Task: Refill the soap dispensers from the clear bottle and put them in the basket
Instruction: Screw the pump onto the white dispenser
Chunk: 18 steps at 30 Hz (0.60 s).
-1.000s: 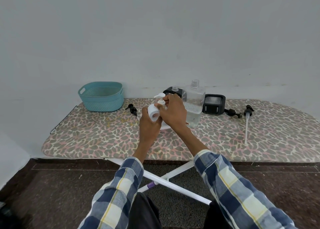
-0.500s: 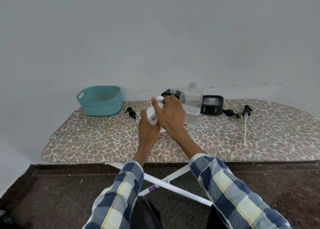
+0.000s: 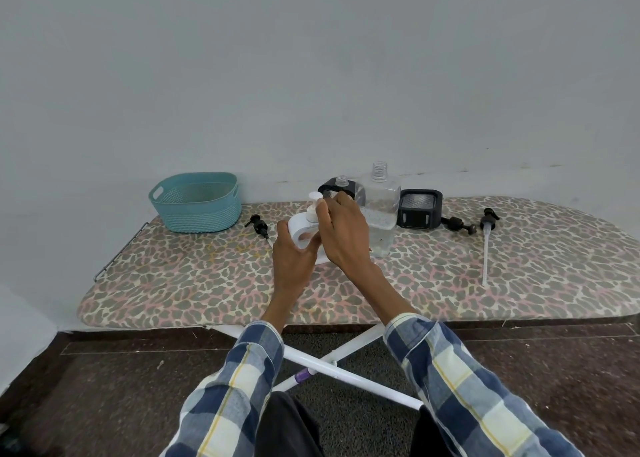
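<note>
A white ring-shaped soap dispenser point(image 3: 298, 226) stands on the ironing board, its white pump head point(image 3: 314, 203) on top. My left hand point(image 3: 292, 259) grips its body from the near side. My right hand point(image 3: 344, 235) holds the pump collar with its fingertips. Right behind my right hand stands the clear bottle point(image 3: 380, 210), uncapped and partly filled. A black dispenser point(image 3: 337, 188) with an open neck sits behind my hands, and another black dispenser point(image 3: 419, 208) sits to the bottle's right. The teal basket point(image 3: 197, 202) rests at the board's back left.
The leopard-print ironing board point(image 3: 346, 283) stands against a grey wall. A black pump point(image 3: 259, 225) lies beside the basket. Another black pump point(image 3: 456, 224) and a black pump with a long tube point(image 3: 486, 242) lie at the right. White crossed legs point(image 3: 332, 363) show below.
The white dispenser has come down from a tilted hold in the air to stand on the board. My right hand has shifted on the pump; both hands stay on the dispenser.
</note>
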Each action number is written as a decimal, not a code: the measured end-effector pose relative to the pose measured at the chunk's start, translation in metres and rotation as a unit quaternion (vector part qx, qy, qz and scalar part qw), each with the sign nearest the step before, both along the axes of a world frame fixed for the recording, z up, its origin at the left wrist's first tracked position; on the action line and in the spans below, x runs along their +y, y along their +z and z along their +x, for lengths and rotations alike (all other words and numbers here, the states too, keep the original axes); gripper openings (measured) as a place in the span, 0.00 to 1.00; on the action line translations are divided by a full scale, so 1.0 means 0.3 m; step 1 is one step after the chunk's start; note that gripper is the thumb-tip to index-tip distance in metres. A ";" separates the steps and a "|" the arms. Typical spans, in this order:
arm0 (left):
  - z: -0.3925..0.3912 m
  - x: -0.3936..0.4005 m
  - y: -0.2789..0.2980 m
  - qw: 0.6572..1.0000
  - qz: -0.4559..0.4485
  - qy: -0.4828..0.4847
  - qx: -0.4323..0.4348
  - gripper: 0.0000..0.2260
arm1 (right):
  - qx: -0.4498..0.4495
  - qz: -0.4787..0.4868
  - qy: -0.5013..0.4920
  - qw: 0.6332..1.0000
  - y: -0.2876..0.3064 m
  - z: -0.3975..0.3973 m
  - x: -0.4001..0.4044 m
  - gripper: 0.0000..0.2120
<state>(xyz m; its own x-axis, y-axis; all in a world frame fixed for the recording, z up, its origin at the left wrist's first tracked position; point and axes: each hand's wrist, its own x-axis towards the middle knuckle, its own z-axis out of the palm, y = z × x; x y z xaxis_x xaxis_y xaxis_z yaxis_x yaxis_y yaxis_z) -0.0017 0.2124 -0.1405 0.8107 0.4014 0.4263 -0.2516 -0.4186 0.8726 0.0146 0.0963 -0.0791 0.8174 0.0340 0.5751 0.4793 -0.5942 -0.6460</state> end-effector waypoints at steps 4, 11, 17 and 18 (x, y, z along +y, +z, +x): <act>0.003 0.002 -0.002 1.000 -0.005 -0.002 -0.004 0.22 | 0.025 0.003 0.016 1.000 -0.011 0.014 -0.011 0.25; 0.017 0.008 -0.018 1.000 0.008 0.003 0.007 0.22 | 0.044 0.006 0.037 0.998 -0.006 0.031 -0.030 0.17; 0.027 0.010 -0.022 0.999 0.022 0.024 0.029 0.19 | 0.066 -0.007 -0.006 0.998 0.008 0.027 0.005 0.15; 0.028 0.010 -0.022 0.999 0.021 0.027 0.032 0.19 | 0.073 -0.010 -0.012 0.997 0.008 0.026 0.014 0.15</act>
